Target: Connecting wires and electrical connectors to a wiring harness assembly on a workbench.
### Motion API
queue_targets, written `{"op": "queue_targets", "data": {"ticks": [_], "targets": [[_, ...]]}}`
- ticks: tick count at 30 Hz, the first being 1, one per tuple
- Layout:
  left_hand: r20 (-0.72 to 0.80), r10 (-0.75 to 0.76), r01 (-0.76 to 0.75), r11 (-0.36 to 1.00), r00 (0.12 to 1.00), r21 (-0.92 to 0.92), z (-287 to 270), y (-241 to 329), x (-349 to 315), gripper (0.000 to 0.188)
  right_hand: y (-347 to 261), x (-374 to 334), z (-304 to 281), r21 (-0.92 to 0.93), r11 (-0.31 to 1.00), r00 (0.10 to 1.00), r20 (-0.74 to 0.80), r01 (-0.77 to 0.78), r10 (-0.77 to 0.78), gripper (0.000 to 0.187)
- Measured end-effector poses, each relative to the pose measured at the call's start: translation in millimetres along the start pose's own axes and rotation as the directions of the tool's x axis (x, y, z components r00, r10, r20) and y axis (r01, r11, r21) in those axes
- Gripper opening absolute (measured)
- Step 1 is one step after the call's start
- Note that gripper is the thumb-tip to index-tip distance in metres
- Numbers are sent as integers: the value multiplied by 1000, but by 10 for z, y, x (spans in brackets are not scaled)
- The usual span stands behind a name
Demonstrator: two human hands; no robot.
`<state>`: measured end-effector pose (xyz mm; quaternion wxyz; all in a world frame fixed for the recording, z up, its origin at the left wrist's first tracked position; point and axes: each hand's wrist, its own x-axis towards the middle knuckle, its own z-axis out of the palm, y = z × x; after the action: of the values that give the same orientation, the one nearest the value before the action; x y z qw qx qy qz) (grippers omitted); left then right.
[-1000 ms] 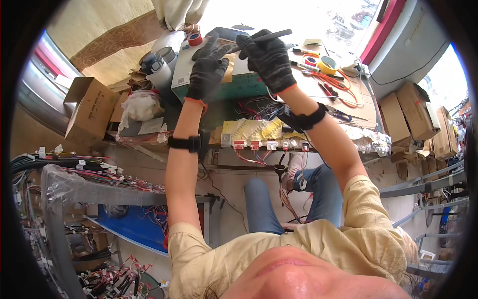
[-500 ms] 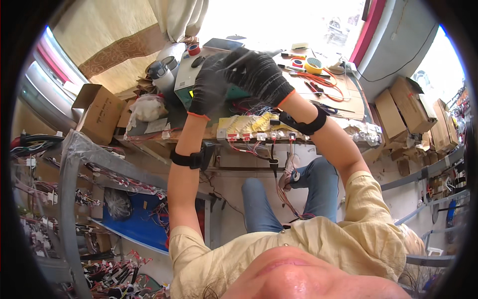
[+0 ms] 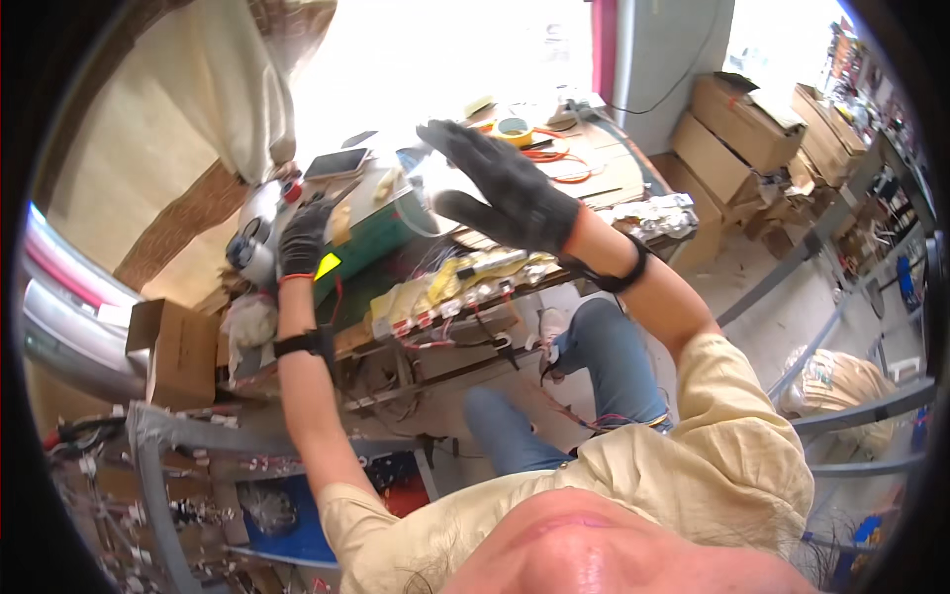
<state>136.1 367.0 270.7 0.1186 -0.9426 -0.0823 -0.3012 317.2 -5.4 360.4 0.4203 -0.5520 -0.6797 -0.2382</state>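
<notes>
My right hand [image 3: 510,193], in a dark knitted glove, is raised over the bench with fingers stretched and thumb apart. A pale translucent curved strip [image 3: 421,216] shows beside its thumb; whether they touch is unclear. My left hand [image 3: 305,238], in a matching glove with an orange cuff, reaches to the left side of a box-shaped device [image 3: 371,238] with a green front. Its fingers are blurred over the device's top edge, and anything beneath them is hidden. A dark phone [image 3: 337,163] lies just beyond those fingers.
Along the bench's front edge runs a strip of connectors and wires [image 3: 455,307]. Yellow tape [image 3: 513,131] and orange cable [image 3: 564,163] lie at the back right. A bottle [image 3: 249,259] stands at the left. Cardboard boxes [image 3: 742,124] are stacked to the right; a metal frame [image 3: 153,475] stands lower left.
My hands were together above the device and have separated. The left has moved left and down to the device's side; the right has opened out. The whole view has shifted and tilted.
</notes>
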Motion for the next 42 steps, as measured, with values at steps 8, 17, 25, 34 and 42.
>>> {"op": "queue_targets", "data": {"ticks": [8,17,25,34,42], "targets": [[-49,-231,236,963,972,134,-293,702,482,49,-245,-3735,-1416,-739,489,-179,619,-463,765,56],[261,301,-125,840,917,-529,151,4159,-930,52,-291,-5688,-818,-52,-272,-257,534,-961,806,55],[716,478,-13,836,509,-549,1134,5331,-2241,67,-591,-5121,-1025,516,-700,-293,659,-494,693,34],[799,481,187,802,362,-568,1034,5566,-1855,33,-1229,-4977,-1569,-245,299,44,702,-922,711,38],[601,208,372,620,772,-691,658,5158,-1864,33,-733,-4037,-1323,614,-80,372,570,-785,733,23]]}}
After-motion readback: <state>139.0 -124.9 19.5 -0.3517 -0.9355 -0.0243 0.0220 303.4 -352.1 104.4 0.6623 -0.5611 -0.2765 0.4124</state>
